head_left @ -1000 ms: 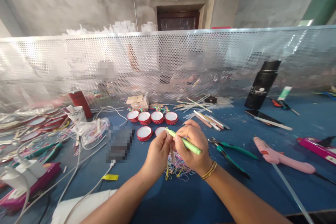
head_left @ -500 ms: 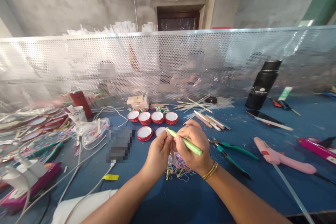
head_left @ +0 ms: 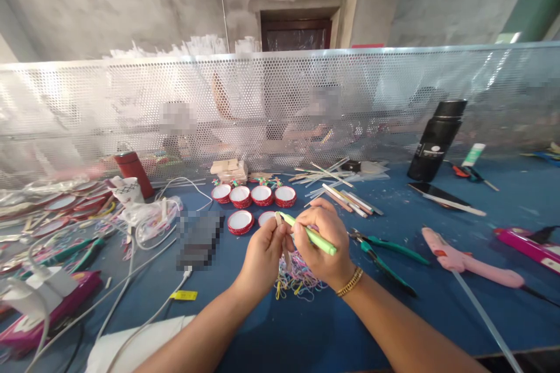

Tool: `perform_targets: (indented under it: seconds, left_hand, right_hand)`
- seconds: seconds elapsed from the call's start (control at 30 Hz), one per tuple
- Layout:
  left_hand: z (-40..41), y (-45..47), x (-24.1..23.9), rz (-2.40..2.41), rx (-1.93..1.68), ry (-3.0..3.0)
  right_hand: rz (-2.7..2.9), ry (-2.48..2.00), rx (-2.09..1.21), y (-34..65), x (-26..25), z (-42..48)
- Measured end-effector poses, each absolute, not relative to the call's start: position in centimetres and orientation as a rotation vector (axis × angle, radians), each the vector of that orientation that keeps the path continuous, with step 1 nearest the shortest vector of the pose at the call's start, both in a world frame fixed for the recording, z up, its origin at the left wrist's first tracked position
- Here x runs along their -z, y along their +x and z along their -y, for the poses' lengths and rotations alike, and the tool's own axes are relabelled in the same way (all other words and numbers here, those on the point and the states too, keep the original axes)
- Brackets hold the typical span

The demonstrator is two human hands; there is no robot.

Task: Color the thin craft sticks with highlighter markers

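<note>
- A wooden stick [head_left: 278, 220] is pinched in the left hand [head_left: 263, 249], top end exposed, presumably to steady it
- A green pen [head_left: 321, 242] is pinched by the right hand [head_left: 326, 259], tip beside that end, probably for control
- Strings [head_left: 298, 281] are heaped below, likely for easy reach

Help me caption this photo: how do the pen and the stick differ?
The pen is bright green; the stick is pale. The right hand grips the pen, while the left hand pinches the stick. The pen slants; the stick stands nearer upright. Both are hand-held.
</note>
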State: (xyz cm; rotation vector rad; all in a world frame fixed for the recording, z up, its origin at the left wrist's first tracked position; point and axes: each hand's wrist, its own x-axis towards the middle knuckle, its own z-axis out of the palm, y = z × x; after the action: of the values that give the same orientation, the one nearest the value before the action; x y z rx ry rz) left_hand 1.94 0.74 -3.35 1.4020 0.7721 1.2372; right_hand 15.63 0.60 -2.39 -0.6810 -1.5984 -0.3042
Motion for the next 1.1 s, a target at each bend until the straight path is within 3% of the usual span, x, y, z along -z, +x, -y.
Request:
perform_targets:
  seconds: [1.1]
  left_hand:
    - [-0.64, 1.92, 3.12, -0.8, -1.239, 1.405]
  right_hand:
    - [1.601, -0.666, 0.321, 15.52, 2.19, -0.42]
